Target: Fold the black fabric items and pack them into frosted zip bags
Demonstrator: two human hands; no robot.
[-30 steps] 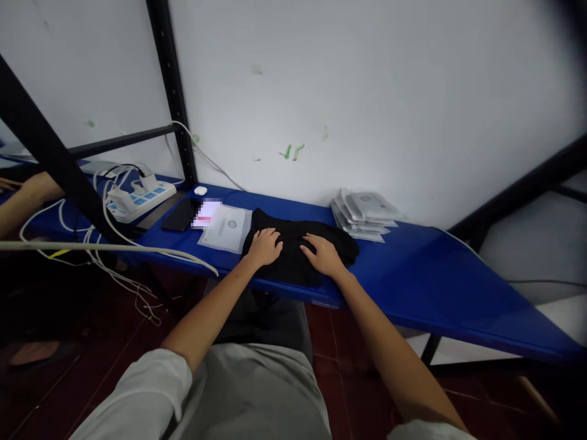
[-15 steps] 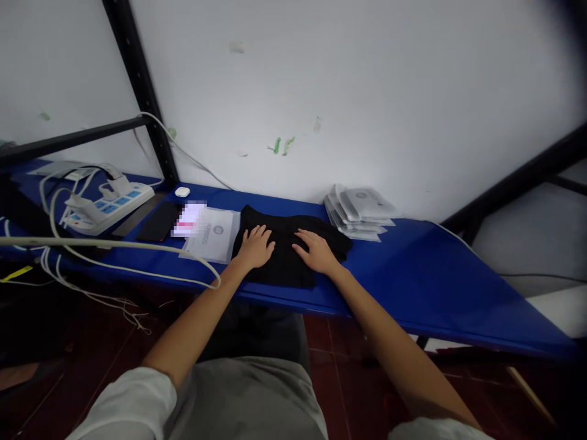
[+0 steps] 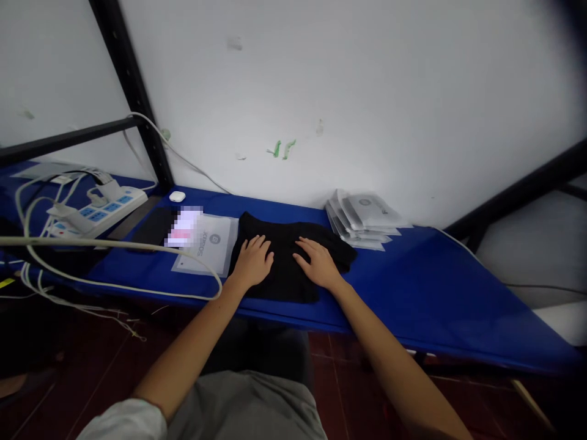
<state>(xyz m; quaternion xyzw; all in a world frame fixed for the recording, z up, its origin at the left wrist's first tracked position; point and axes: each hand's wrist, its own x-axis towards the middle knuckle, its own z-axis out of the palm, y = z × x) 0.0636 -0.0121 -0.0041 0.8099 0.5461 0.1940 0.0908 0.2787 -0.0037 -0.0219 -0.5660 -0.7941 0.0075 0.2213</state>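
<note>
A black garment (image 3: 284,263) lies spread on the blue table (image 3: 413,293), close to its front edge. On its left part my left hand (image 3: 254,261) rests palm down, with the fingers stretched out. My right hand (image 3: 317,261) lies flat on the right part, fingers pointing inward and the thumb apart. To the left of the cloth is a translucent printed bag (image 3: 213,244), its edge touching or just under the garment. A stack of similar translucent bags (image 3: 367,211) sits behind my right hand, against the wall.
At left lie a dark phone-like slab (image 3: 153,227), a pixelated bright patch and a small white case (image 3: 177,196). A white power strip (image 3: 101,214) carries several plugs. A pale cable (image 3: 137,292) loops near my left forearm. Black metal posts (image 3: 132,79) frame the table.
The view has shifted slightly, so the table and things on it appear a little lower. Both hands stay flat on the garment, with hardly any movement over it.
</note>
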